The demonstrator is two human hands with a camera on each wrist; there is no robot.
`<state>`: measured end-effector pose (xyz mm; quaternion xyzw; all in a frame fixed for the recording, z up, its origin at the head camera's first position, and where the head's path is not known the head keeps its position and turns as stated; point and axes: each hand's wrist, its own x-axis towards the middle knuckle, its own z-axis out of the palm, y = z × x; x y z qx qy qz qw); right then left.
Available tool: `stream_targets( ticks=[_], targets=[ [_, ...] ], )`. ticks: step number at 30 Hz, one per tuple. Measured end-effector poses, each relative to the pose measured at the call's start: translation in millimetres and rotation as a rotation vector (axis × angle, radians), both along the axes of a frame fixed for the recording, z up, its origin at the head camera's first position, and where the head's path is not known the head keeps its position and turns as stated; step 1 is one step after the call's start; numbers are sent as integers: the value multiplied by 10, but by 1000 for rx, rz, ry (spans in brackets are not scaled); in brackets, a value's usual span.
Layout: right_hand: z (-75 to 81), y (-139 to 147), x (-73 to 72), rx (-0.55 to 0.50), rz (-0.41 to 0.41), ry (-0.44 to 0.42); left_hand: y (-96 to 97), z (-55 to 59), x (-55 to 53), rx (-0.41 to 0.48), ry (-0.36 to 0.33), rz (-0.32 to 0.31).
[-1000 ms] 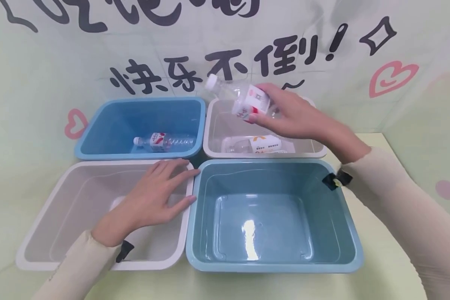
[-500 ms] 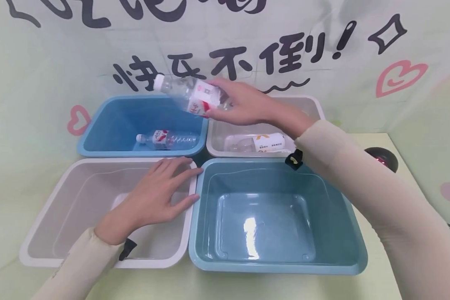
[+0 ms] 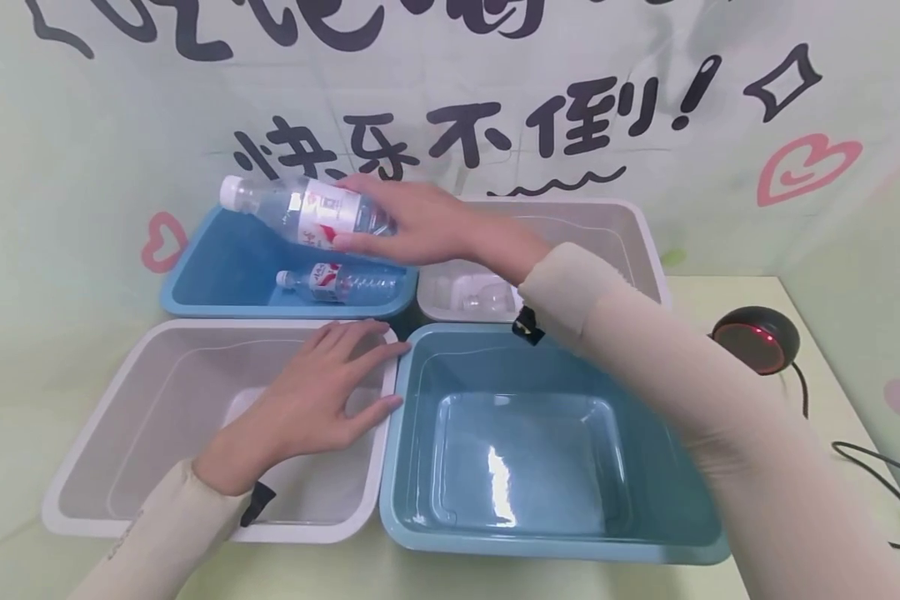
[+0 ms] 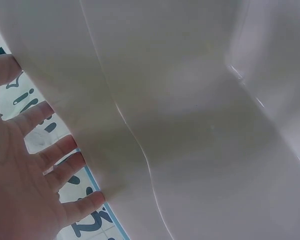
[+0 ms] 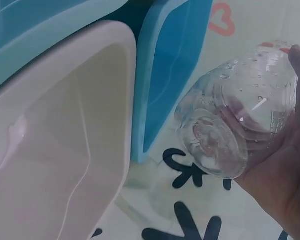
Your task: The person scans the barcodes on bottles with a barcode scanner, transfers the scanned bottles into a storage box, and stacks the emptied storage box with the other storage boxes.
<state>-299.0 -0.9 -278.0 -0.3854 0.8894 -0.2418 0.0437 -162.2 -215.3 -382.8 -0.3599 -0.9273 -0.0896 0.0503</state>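
My right hand (image 3: 412,221) grips a clear plastic bottle (image 3: 330,215) with a white cap and a white-and-red label, holding it over the back-left blue bin (image 3: 217,267). In the right wrist view the base of that bottle (image 5: 215,135) points toward the camera. A similar bottle (image 3: 341,283) lies on its side inside the blue bin. My left hand (image 3: 303,400) has its fingers spread at the right rim of the front-left light bin (image 3: 120,400). In the left wrist view the fingers of the left hand (image 4: 35,165) reach that bin's rim.
A back-right light bin (image 3: 592,225) holds a clear bottle (image 3: 491,298), partly hidden by my right arm. The teal bin (image 3: 525,458) stands at front right. A black round device (image 3: 757,340) with a red light and a cable sits on the table at right.
My right hand has carried the bottle leftward, from above the back-right light bin to above the blue bin. The left hand stays at the rim.
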Motion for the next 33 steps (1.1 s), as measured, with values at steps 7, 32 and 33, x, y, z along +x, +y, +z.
stream_targets(
  ticks=[7,32,33],
  targets=[
    [17,-276,-9,19,49,-35,-9,18,0,0,13,-6],
    [-139,-454,-30,255,-92,84,21,-33,-18,35,58,-37],
    [-137,-410,-16,256,-91,84,20,-32,-18,31,52,-34]
  ],
)
